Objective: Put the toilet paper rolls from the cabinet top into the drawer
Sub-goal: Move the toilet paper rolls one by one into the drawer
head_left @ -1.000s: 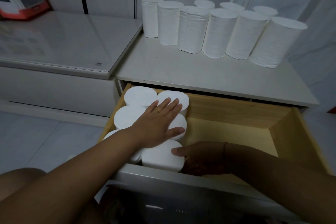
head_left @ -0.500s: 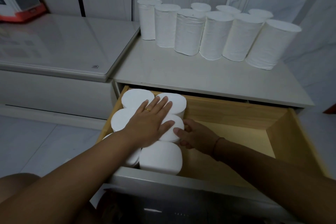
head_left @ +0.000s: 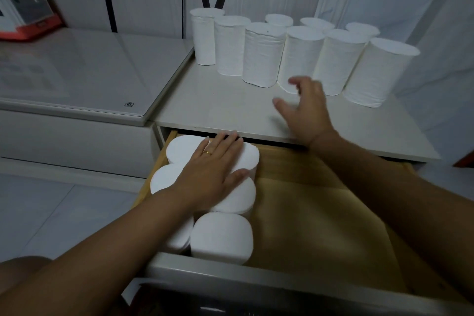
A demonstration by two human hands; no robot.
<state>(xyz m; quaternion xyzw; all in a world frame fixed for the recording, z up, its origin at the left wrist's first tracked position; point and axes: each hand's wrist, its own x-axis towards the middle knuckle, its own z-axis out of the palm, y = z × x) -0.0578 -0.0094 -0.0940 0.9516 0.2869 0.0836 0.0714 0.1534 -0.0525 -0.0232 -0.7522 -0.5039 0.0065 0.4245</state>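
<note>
Several white toilet paper rolls stand upright in two rows at the back of the cabinet top. Below it the wooden drawer is pulled out, and several rolls stand packed in its left part. My left hand lies flat, fingers spread, on top of the rolls in the drawer. My right hand hovers open above the cabinet top, just in front of the standing rolls, holding nothing.
A lower glass-topped unit adjoins the cabinet on the left, with a red and white box at its back corner. A wall and curtain stand behind the rolls. The drawer's right part shows bare wood.
My right hand has left the drawer and risen over the cabinet top towards the standing rolls. My left hand has slid slightly back along the rolls in the drawer.
</note>
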